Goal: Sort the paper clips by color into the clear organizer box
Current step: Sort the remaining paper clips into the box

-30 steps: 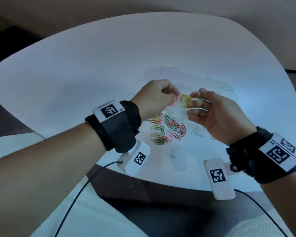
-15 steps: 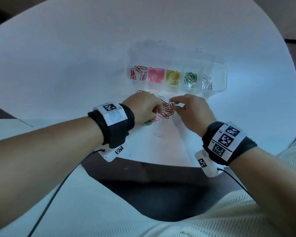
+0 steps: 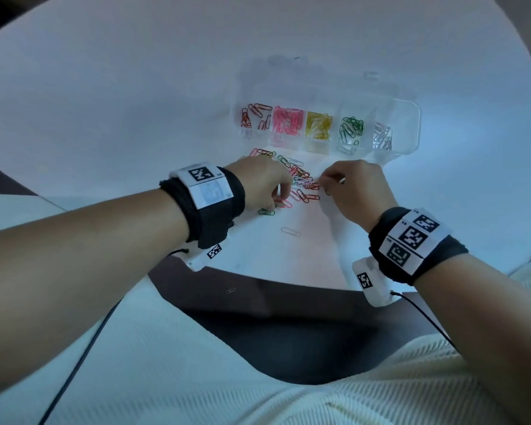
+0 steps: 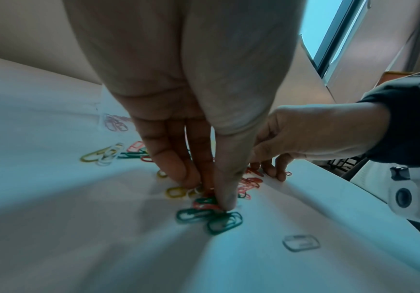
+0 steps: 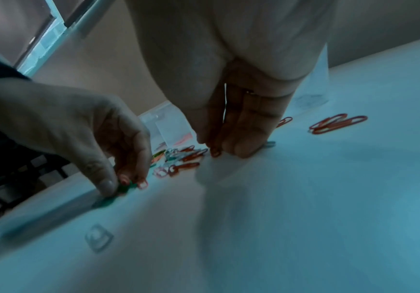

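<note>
Lower centre: lone clear clip [image 3: 290, 231], easily overlooked | mid-frame: left hand [image 3: 265, 182] digs into tangled loose paper clips [image 3: 302, 183], grip cannot be told; right hand [image 3: 354, 185] presses a red clip [image 5: 215, 152] straight-fingered; linked clips may lift together | upper right: clear organizer box [image 3: 411, 130], colours could mix.

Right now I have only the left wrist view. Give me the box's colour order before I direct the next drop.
Observer: In the head view the box holds, left to right, red clips, pink clips, yellow clips, green clips, then silver clips.
Operator: Report strays outside the pile.
Observer: The right wrist view shows a red pair lying on the table apart from the pile, right of the fingers of the right hand.
Operator: Check off the table too.
Observer: In the head view one clip lies on the dark surface below the table's near edge.
</note>
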### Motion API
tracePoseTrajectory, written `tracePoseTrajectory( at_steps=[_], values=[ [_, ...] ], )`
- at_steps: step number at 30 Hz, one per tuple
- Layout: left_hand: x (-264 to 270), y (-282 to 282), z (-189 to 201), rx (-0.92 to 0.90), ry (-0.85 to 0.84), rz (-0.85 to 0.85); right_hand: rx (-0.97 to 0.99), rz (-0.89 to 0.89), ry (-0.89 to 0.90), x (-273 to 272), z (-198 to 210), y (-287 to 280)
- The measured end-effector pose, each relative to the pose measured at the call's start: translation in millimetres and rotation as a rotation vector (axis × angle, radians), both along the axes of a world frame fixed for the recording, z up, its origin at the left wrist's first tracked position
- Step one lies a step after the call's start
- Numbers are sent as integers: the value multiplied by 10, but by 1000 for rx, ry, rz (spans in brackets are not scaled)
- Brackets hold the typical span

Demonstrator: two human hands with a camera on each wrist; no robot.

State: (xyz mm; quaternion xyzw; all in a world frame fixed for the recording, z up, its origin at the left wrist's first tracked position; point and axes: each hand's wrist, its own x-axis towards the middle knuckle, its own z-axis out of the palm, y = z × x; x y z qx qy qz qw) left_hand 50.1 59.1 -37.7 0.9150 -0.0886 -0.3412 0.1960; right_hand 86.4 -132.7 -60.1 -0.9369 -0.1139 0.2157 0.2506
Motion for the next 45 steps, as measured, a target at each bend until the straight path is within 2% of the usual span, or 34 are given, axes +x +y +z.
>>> tracePoseTrajectory(
  at_steps=[5, 9, 14, 17, 19, 23, 30, 34, 38, 45],
  values=[
    [36, 43, 15, -49, -25, 67, -35, 42, 33, 68, 71, -54],
    [34, 21, 2, -59, -83, 39, -74, 67, 65, 52, 64, -62],
    [-16, -88, -12, -59, -144, -108, -87, 72, 39, 13, 58, -13],
    [-49, -152, -25, 73, -156, -264, -140, 66, 18, -7, 58, 0],
    [-54, -177, -28, 122, -180, -310, -201, 75, -20, -36, 59, 9],
    [-40, -170, -16, 125, -201, -274, -243, 78, -61, -90, 60, 37],
    [-58, -174, -66, -39, -217, -76, -95, 20, 90, -117, 34, 38],
    [-65, -175, -97, -11, -225, -109, -89, 58, 78, -168, 20, 68],
    [-70, -150, -103, 29, -194, -134, -84, 23, 71, -151, 62, 64],
    [-51, -139, -92, 44, -194, -88, 129, -139, 225, -25, 177, -38]
  ],
)
